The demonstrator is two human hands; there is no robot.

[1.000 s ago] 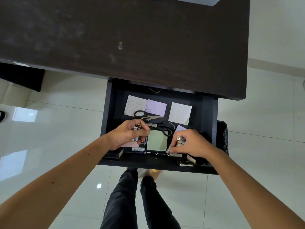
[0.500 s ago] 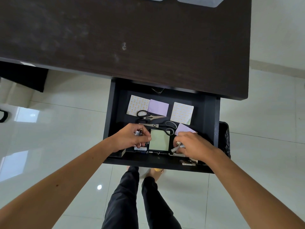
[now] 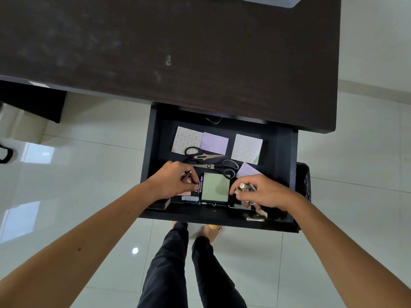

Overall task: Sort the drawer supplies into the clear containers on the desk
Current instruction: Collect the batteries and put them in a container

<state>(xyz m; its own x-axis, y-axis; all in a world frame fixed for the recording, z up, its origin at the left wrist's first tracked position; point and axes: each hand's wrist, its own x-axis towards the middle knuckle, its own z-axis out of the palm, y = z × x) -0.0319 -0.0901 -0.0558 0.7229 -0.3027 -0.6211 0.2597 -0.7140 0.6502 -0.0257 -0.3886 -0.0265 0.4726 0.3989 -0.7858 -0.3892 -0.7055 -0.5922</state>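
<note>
My left hand (image 3: 172, 181) curls round a few small cylindrical batteries (image 3: 186, 175) at the near left of the open black drawer (image 3: 153, 152). Just right of its fingertips lies a blue-labelled battery (image 3: 200, 184), long axis running front to back, against the pale green sticky-note pad (image 3: 215, 187). Nearest to my left hand, I judge. My right hand (image 3: 264, 193) clutches several silver-ended batteries (image 3: 244, 188). The clear plastic containers (image 3: 271, 0) sit at the far edge of the dark desk (image 3: 178, 52).

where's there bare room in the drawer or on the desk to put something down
Most free: the dark desk top between its near edge and the clear containers at the far edge. In the drawer, bare strips run along the left wall beside the patterned pad and along the right wall. The front is crowded: both hands, batteries, green pad, two scissors.
</note>
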